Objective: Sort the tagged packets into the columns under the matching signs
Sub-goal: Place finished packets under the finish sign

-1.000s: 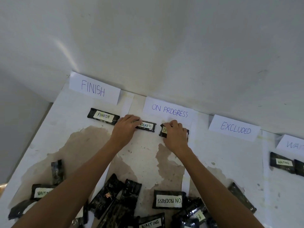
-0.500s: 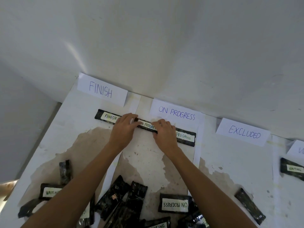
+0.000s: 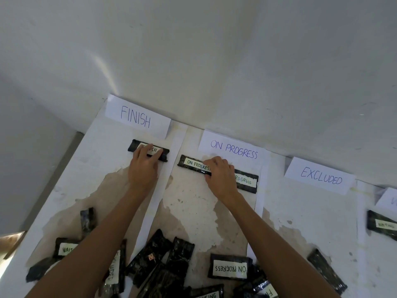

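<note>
Paper signs stand along the wall: FINISH [image 3: 137, 118], ON PROGRESS [image 3: 234, 148], EXCLUDED [image 3: 320, 178] and a cut-off fourth sign [image 3: 388, 201]. Under FINISH lies one black packet tagged FINISH [image 3: 164, 152]; my left hand [image 3: 144, 166] rests its fingers on it. Under ON PROGRESS two tagged packets lie end to end, the left packet [image 3: 193, 164] and the right packet [image 3: 247, 179]. The bent fingers of my right hand [image 3: 221, 175] press where the two meet. A WAITING packet [image 3: 382, 224] lies under the fourth sign.
A pile of unsorted black packets [image 3: 161, 265] covers the near edge, among them an upside-down ON PROGRESS packet [image 3: 229, 268]. One packet [image 3: 326, 271] lies alone in the EXCLUDED column. White paper strips divide the stained table [image 3: 193, 211] into columns.
My left hand has moved left from the ON PROGRESS packet onto the FINISH packet. My right hand has shifted left from the right ON PROGRESS packet to the joint between the two.
</note>
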